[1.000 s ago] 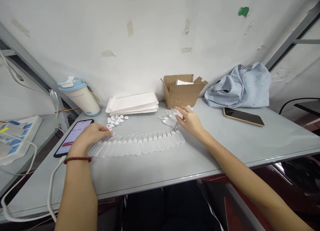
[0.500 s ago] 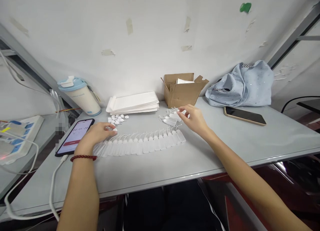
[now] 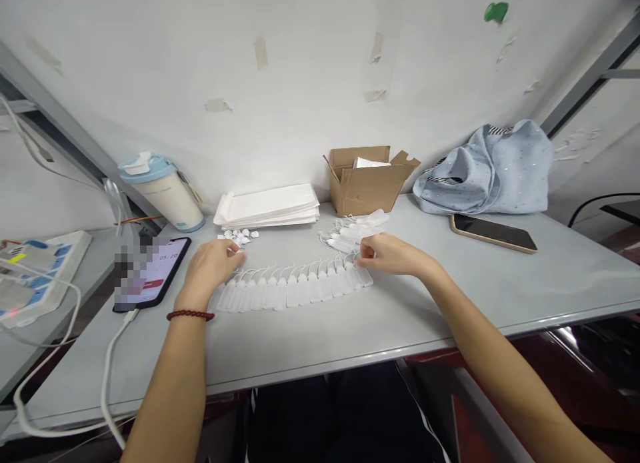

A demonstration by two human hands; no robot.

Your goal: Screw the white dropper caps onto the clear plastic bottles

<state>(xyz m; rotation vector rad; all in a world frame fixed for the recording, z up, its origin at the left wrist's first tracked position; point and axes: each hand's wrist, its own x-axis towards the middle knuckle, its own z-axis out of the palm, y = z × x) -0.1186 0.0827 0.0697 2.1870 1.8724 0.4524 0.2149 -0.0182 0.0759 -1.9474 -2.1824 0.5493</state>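
The pale grey table (image 3: 320, 343) carries a curved row of white plastic tags (image 3: 295, 293), with white paper bags (image 3: 267, 206) stacked behind — also a cardboard box (image 3: 365, 183), a blue cloth bag (image 3: 485, 173) and two phones, one lit (image 3: 170, 256), one dark (image 3: 493, 233).

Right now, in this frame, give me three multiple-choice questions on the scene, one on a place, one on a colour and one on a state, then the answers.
1. What is the right hand nearest to?
A. The tumbler
B. The light blue bag
C. The right end of the row of white string tags

2. What colour is the bead bracelet on the left wrist?
A. Green
B. Red
C. Yellow

3. How does the phone beside the light blue bag lie?
A. Flat on the table
B. Upright against the wall
C. Inside a cardboard box

1: C, the fingertips are just above that end of the row.
2: B, the beads show red against the wrist.
3: A, its whole back rests on the tabletop.
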